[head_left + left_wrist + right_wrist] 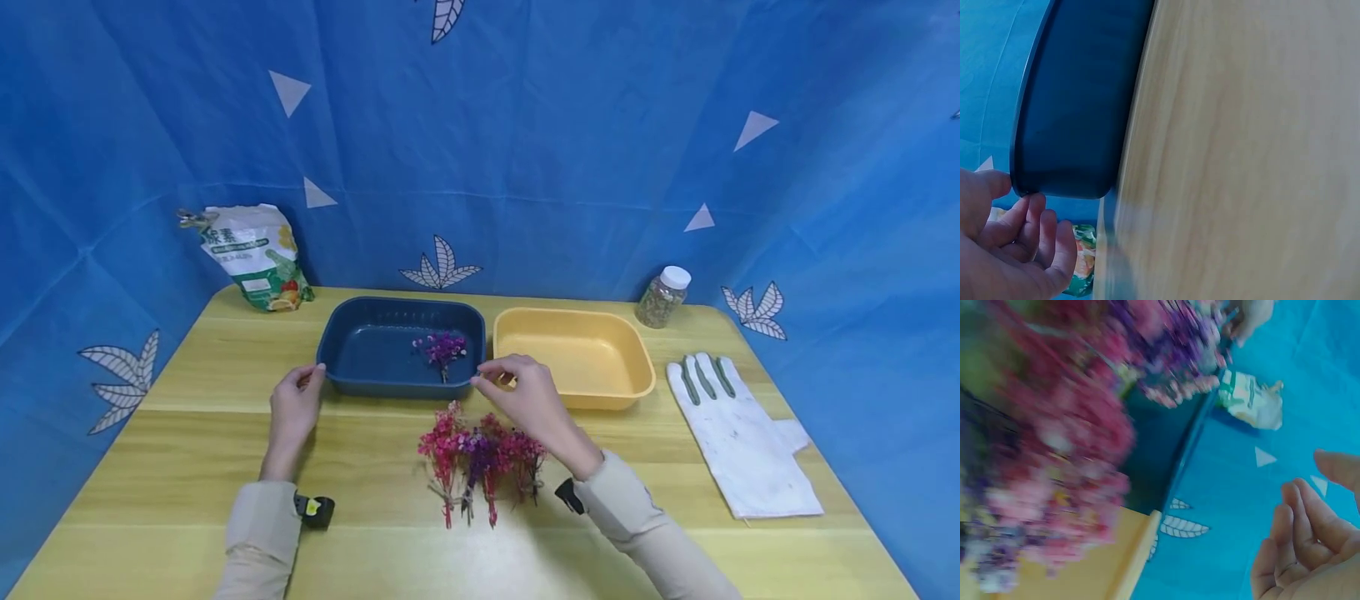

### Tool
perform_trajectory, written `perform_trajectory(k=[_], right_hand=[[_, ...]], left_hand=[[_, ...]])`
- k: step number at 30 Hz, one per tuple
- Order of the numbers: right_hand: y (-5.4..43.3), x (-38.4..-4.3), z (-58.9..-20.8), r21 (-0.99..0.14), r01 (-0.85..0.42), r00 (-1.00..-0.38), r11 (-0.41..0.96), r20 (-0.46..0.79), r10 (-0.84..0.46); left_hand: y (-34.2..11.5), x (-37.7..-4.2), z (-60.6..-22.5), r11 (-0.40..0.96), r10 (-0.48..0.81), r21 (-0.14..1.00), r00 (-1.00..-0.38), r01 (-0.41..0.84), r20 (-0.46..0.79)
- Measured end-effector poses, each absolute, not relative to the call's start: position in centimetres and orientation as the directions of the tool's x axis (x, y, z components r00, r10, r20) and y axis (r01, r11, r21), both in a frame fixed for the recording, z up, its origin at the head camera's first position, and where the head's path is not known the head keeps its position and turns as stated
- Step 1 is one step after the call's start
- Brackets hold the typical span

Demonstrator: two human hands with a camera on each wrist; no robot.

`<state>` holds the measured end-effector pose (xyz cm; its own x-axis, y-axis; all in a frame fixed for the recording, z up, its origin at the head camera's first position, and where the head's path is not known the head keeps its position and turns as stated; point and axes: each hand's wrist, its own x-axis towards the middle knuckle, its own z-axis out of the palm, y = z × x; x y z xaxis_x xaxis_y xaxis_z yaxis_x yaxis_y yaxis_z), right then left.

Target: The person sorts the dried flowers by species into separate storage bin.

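My left hand (295, 408) pinches the rim of a dark blue plastic basin (397, 389) at its front left corner; the left wrist view shows thumb and fingertips meeting at that rim. Inside the basin, toward the right, lies a small purple dried-flower bunch (442, 348). My right hand (531, 400) hovers by the basin's front right corner. In the right wrist view its thumb and fingers stand apart, with nothing between them. Below it on the table lie several pink and purple dried-flower bunches (491, 454), blurred and close in the right wrist view.
A yellow basin (637, 379) stands just right of the blue one. Behind are a white-and-green bag (251, 258) at the left and a white-capped jar (662, 300) at the right. White gloves (750, 458) lie on the right side of the wooden table (375, 533).
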<state>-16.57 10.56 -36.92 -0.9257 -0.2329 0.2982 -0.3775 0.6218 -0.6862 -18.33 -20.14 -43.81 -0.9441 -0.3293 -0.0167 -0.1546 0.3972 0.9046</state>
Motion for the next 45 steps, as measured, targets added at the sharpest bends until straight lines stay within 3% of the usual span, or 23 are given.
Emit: perform_trajectory(k=[17, 30, 36, 45], right_hand=[[11.8, -9.6, -42.8, -0.463, -0.521, -0.843, 0.717, 0.412, -0.346], [10.8, -9.2, -43.9, -0.416, -0.457, -0.889, 0.786, 0.249, -0.385], [10.7, -9.5, -44.2, -0.467, -0.458, -0.887, 0.757, 0.184, -0.424], [10.3, -9.8, -44.0, -0.459, -0.448, -0.891, 0.767, 0.157, -0.426]], left_hand=[[-20.4, -18.4, -43.6, 0.401, -0.334, 0.905, -0.943, -0.14, 0.001], [-20.2, -18.5, -44.0, 0.415, -0.34, 0.901, -0.94, -0.13, 0.021], [-20.2, -18.6, -44.1, 0.416, -0.342, 0.898, -0.94, -0.144, 0.008], [-20.2, -18.6, -44.1, 0.422, -0.349, 0.895, -0.937, -0.145, 0.013]])
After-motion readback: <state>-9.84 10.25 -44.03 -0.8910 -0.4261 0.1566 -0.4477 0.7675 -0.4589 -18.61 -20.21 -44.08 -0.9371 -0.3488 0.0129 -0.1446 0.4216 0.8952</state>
